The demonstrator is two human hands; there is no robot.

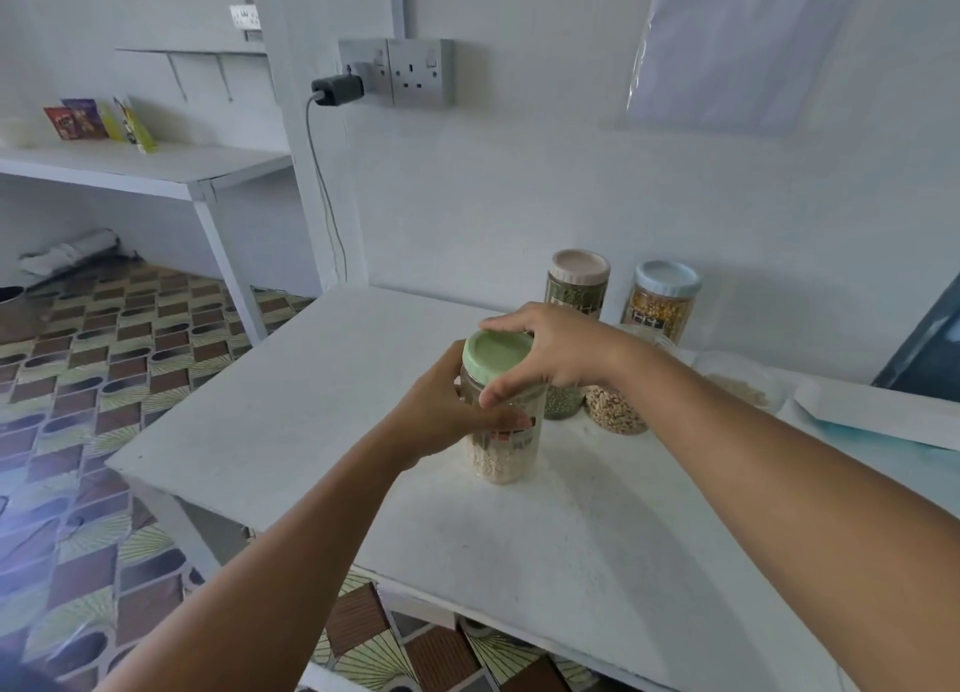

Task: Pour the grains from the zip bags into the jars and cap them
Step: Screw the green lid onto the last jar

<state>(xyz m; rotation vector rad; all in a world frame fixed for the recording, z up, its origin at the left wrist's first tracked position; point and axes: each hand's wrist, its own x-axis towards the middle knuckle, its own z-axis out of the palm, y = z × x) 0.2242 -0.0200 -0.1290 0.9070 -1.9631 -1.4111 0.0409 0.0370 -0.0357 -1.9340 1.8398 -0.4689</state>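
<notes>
The left hand [439,410] grips the jar [501,442] on the tabletop [291,395]; the right hand [550,351] clasps its green lid [496,353]. Beyond the right hand stand two capped jars [576,288], and a grain bag [615,410] lies beneath its wrist.

Plain domestic pantry or utility rm, by the looks. White-painted worktop [291,410] against bare white walls, w/ a double wall socket [397,72] at 12 o'clock and a black charger [336,90] plugged in. Capped storage jars of grain, one green-filled [575,296], one yellow-filled [660,301], at 2 o'clock. White shelf [150,169] at 10 o'clock carrying small coloured packets [98,119]. Patterned brown/green floor [104,358] at 8 o'clock. Plastic-covered paper sheet [727,41] on wall at 1 o'clock.
</notes>
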